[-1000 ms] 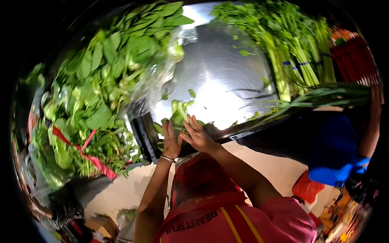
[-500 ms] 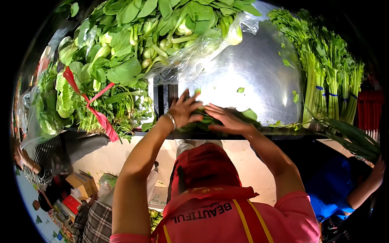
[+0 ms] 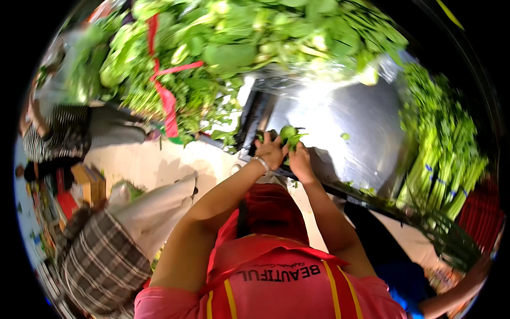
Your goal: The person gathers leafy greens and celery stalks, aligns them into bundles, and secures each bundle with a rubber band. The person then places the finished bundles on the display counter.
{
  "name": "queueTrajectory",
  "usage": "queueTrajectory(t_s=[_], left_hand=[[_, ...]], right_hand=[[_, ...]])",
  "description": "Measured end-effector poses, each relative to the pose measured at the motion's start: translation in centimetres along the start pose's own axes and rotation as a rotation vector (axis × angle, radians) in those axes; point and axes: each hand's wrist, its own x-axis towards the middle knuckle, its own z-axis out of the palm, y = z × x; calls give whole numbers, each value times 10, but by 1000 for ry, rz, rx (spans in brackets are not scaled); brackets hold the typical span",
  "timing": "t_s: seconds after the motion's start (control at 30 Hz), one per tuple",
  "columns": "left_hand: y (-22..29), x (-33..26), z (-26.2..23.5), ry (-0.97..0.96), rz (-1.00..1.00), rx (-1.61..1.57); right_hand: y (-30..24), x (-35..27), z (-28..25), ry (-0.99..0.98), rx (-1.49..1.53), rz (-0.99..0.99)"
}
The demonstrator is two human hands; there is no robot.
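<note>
Both of my hands are at the near left corner of the shiny metal tray (image 3: 366, 119). A small bunch of loose green leaves (image 3: 289, 135) sits between them. My left hand (image 3: 272, 153), with a bracelet at its wrist, has its fingers apart against the leaves' left side. On the other side, my right hand (image 3: 300, 159) has its fingers closed on the leaves, though the fingertips are partly hidden. A single leaf bit (image 3: 345, 136) lies on the bare metal.
Leafy greens (image 3: 234, 56) with plastic film are heaped behind the tray. A red ribbon (image 3: 169, 103) lies over bunched herbs at left. Tied celery bunches (image 3: 438, 159) stand at right. People stand nearby: one in plaid (image 3: 106, 260) at left, one in blue (image 3: 406, 290) at right.
My view has turned, so the tray now lies slanted. My hands have drawn together at its near left corner and gathered loose leaves, which now stick up between them.
</note>
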Motion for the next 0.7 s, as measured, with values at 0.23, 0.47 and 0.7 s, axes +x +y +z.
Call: queueTrajectory(t_s=[0.23, 0.47, 0.7], left_hand=[[16, 16, 29, 309, -239, -326], [79, -11, -40, 803, -293, -938], [19, -54, -71, 642, 103, -841]], right_hand=[[-33, -1, 19, -125, 1518, 420], [-62, 5, -16, -316, 2010, -216], [-110, -1, 7, -49, 1723, 2]])
